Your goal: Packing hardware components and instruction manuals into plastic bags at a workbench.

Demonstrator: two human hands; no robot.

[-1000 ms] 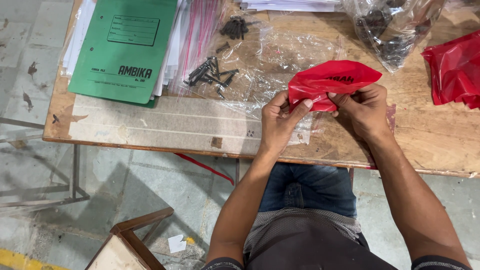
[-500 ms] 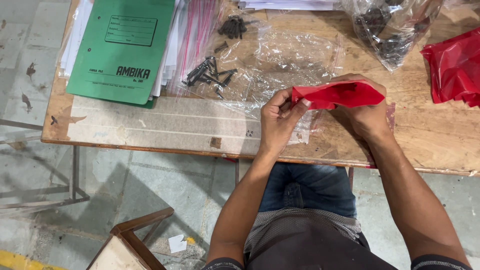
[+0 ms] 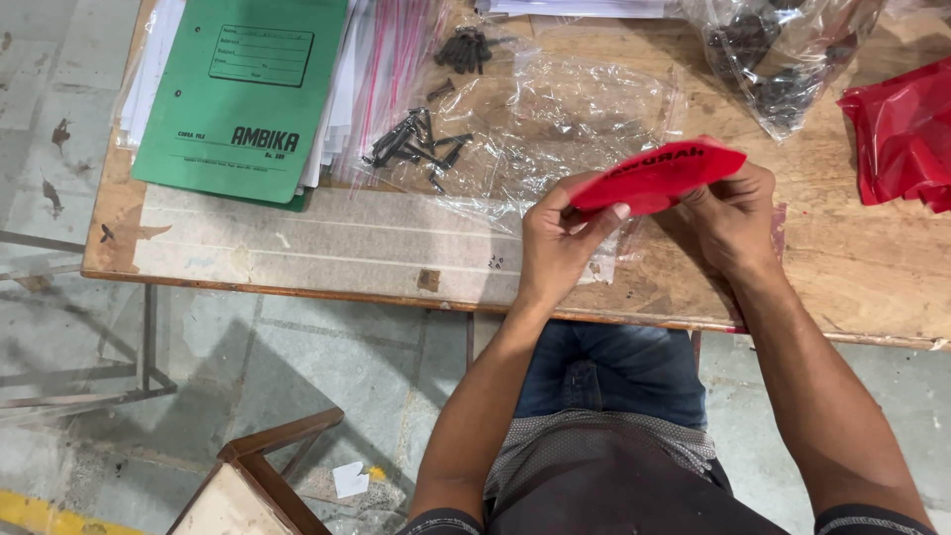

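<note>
Both my hands hold a small red plastic pouch [image 3: 656,176] above the wooden table [image 3: 297,248]. My left hand [image 3: 561,243] pinches its left end between thumb and fingers. My right hand [image 3: 735,220] grips its right end from behind. The pouch is stretched flat between them, with its printed side up. Just beyond it lies a sheet of clear plastic [image 3: 575,109] with loose black screws [image 3: 414,141] on its left part.
A green file folder [image 3: 243,94] lies at the table's left on a stack of clear zip bags [image 3: 381,69]. A clear bag of black parts [image 3: 768,54] sits at the back right, and red pouches [image 3: 903,134] lie at the right edge. A wooden stool [image 3: 263,476] stands below.
The pouch was crumpled and lower between my hands a second ago. It is now raised slightly and pulled flat, with my hands a little further apart.
</note>
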